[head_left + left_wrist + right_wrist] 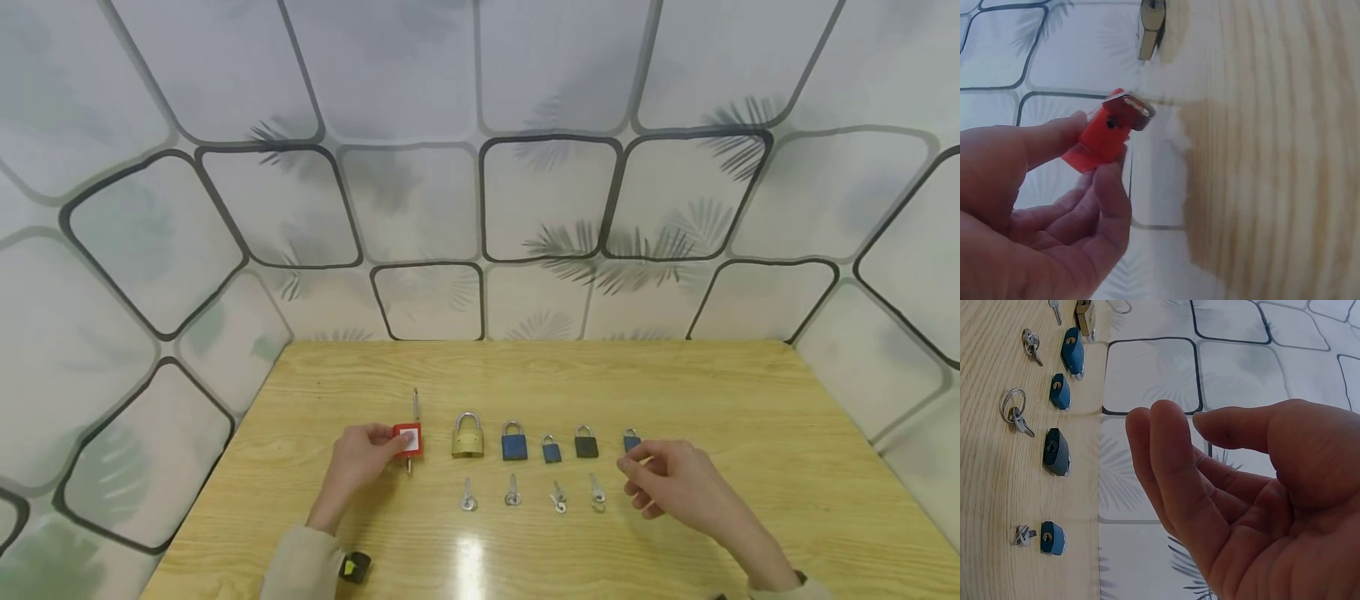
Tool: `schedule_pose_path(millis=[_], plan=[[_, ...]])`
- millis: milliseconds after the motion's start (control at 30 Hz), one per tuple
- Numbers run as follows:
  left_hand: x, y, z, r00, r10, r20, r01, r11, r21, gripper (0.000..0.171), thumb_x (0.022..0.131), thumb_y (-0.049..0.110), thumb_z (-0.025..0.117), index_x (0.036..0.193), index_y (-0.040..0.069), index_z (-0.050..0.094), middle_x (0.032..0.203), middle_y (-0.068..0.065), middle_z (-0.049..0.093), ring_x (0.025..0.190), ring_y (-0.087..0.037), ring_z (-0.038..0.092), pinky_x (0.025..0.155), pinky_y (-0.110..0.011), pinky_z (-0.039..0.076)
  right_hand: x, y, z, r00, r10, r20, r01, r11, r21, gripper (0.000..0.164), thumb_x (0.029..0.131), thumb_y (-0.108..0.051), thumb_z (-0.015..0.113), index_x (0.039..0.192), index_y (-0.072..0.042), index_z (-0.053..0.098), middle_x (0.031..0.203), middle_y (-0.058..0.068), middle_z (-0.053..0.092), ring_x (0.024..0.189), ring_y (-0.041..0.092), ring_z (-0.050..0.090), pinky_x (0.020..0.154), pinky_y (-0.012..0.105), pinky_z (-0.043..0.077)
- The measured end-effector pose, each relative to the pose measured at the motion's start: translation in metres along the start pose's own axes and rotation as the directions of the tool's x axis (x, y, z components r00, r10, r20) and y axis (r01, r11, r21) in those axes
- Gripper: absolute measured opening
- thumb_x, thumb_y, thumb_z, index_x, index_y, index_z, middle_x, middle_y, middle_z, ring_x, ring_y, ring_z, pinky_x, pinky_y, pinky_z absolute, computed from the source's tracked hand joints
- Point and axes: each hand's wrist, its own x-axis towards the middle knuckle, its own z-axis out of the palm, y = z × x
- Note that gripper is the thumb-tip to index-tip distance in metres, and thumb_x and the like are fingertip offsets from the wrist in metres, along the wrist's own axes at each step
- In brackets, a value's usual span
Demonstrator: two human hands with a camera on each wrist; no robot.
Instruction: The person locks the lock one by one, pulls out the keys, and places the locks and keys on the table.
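Observation:
My left hand [363,458] grips a red padlock [416,450] with a white label, the thumb lying across its front. The padlock's shackle [416,404] stands raised above the body. A metal piece [1138,111], seemingly a key, juts from the body's lower end. My right hand [678,483] is raised near the rightmost blue padlock [632,439], partly covering it in the head view. In the right wrist view its fingers [1172,456] are loosely bent, a small gap separates thumb and forefinger, and nothing is held.
A brass padlock [467,443], a larger blue padlock [514,447], a small blue padlock [551,452] and a black padlock [587,447] line the wooden table [540,367]. Nearer lie several keys, including a pair [558,498] and another set [1022,536]. A patterned wall [420,208] stands behind.

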Motion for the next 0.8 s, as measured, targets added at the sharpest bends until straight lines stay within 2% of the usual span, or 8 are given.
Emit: schedule_pose_path(millis=[167, 267, 400, 800], plan=[[0.000, 0.004, 0.006, 0.999, 0.035, -0.034, -0.040, 0.990, -0.136, 0.037, 0.081, 0.036, 0.078, 0.098, 0.003, 0.072, 0.092, -0.013, 0.076, 0.081, -0.021, 0.066, 0.067, -0.033, 0.051, 0.000, 0.000, 0.002, 1.000, -0.023, 0.005, 0.023, 1.000, -0.003, 0.035, 0.097, -0.022, 0.060, 0.109, 0.010, 0.064, 0.075, 0.013, 0.072, 0.065, 0.028, 0.069, 0.053, 0.034, 0.062], [-0.004, 0.011, 0.011, 0.997, 0.063, -0.044, -0.072, 0.970, -0.231, 0.033, 0.080, 0.029, 0.080, 0.097, 0.002, 0.071, 0.092, -0.014, 0.076, 0.082, -0.020, 0.068, 0.067, -0.032, 0.054, 0.001, 0.000, 0.003, 0.999, -0.035, 0.009, 0.035, 0.999, -0.001, 0.035, 0.097, -0.023, 0.060, 0.108, 0.010, 0.064, 0.075, 0.013, 0.072, 0.065, 0.028, 0.069, 0.052, 0.032, 0.062], [-0.011, 0.023, 0.016, 0.994, 0.097, -0.047, -0.107, 0.944, -0.312, 0.031, 0.079, 0.023, 0.081, 0.098, 0.000, 0.071, 0.092, -0.015, 0.075, 0.083, -0.021, 0.069, 0.067, -0.032, 0.058, 0.001, 0.000, 0.005, 0.999, -0.040, 0.008, 0.040, 0.999, -0.002, 0.035, 0.097, -0.024, 0.060, 0.107, 0.009, 0.065, 0.075, 0.013, 0.072, 0.065, 0.027, 0.068, 0.051, 0.030, 0.061], [-0.035, 0.054, 0.038, 0.975, 0.221, 0.031, -0.191, 0.897, -0.399, 0.020, 0.078, 0.014, 0.081, 0.094, 0.007, 0.072, 0.087, -0.007, 0.074, 0.075, -0.015, 0.066, 0.067, -0.033, 0.058, 0.001, -0.007, 0.009, 0.998, -0.057, -0.023, 0.057, 0.998, -0.031, 0.032, 0.097, -0.024, 0.061, 0.106, 0.006, 0.066, 0.076, 0.011, 0.072, 0.066, 0.025, 0.067, 0.051, 0.026, 0.060]])
